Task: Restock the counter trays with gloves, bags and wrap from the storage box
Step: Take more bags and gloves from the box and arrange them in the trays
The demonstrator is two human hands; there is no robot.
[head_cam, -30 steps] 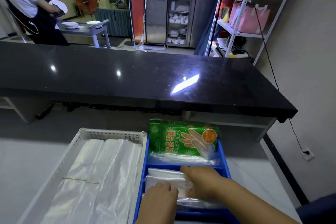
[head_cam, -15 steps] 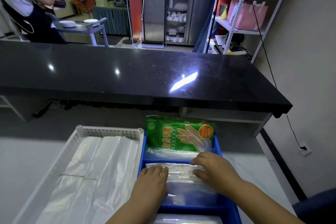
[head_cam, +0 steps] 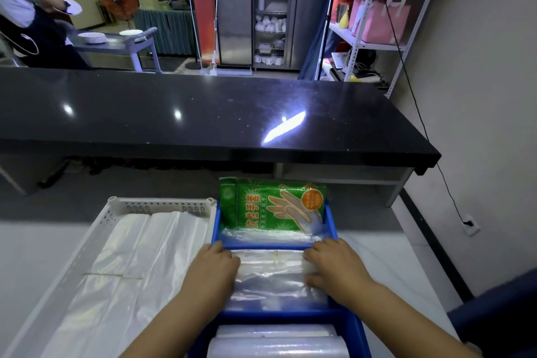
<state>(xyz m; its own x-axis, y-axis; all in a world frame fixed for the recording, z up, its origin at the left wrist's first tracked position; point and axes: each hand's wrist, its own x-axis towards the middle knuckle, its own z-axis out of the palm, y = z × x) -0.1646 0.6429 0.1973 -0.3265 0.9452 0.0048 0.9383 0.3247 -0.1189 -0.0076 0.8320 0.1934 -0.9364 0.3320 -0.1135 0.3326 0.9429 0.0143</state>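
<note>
We see the bag stack lying 9-to-3 o'clock in the blue tray's middle compartment, our left hand pressing its 9 o'clock end with relaxed fingers, our right hand on its 3 o'clock end, grip unclear.

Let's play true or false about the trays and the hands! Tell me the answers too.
1. The green glove pack stands in the far compartment of the blue tray. True.
2. The left hand and the right hand both touch the clear bags. True.
3. The white tray holds the wrap roll. False: it holds white bags; the wrap roll lies in the blue tray.
4. The white tray sits right of the blue tray. False: it sits on its left.
</note>
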